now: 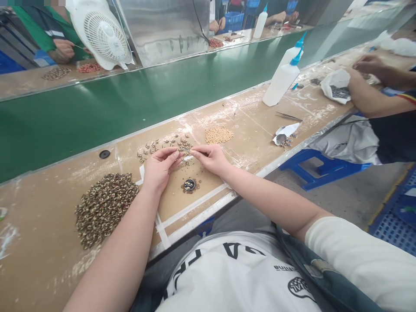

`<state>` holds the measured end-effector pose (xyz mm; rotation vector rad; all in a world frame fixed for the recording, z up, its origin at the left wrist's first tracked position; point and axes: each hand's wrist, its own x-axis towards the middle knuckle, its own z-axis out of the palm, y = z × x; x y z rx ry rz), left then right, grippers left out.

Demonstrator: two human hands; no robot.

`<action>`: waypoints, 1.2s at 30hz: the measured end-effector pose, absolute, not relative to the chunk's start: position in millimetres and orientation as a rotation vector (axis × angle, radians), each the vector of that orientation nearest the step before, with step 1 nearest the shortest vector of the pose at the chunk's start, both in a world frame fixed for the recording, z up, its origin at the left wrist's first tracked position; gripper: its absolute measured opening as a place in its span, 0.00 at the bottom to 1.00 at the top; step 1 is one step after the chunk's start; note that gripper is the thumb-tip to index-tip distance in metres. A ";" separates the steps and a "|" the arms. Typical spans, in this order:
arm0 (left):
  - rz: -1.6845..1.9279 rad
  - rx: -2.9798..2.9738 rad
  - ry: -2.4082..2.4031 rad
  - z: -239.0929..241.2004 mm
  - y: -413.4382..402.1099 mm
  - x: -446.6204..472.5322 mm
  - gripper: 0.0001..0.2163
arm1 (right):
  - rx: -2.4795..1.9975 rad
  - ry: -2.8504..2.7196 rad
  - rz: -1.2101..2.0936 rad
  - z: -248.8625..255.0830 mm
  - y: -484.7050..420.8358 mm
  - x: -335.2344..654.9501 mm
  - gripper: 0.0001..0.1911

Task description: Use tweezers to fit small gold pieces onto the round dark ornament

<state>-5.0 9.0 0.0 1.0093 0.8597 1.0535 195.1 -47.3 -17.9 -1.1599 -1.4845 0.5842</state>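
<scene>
My left hand (161, 168) is pinched closed over the table, its fingertips on something too small to make out. Close on its right, my right hand (212, 160) is also pinched, with a thin metallic item (186, 150) just showing between the two hands; its kind is unclear. Small brass-coloured parts (157, 145) lie scattered behind my left hand. A patch of tan beads (219, 134) is spread beyond my right hand. Nearer my body sits a small dark round dish (189, 185) with shiny bits in it, on a stained spot. Left of my left forearm is a large heap of small metal parts (105, 208).
Two white squeeze bottles (281, 82) with blue nozzles stand at the back right. Tweezers (289, 116) and a white scoop-like packet (286, 133) lie before them. A green conveyor belt (162, 89) runs behind. A co-worker's arm (373, 93) reaches in from the right.
</scene>
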 end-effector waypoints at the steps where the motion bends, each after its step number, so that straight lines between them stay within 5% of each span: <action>1: 1.055 1.015 0.862 0.3 8.5 -4.7 0.22 | -1.161 -1.490 0.578 -18.3 -47.1 195.2 0.13; 36: 1.224 1.064 0.900 -1.2 5.4 1.3 0.20 | -1.165 -1.571 0.582 -15.8 -49.1 180.6 0.21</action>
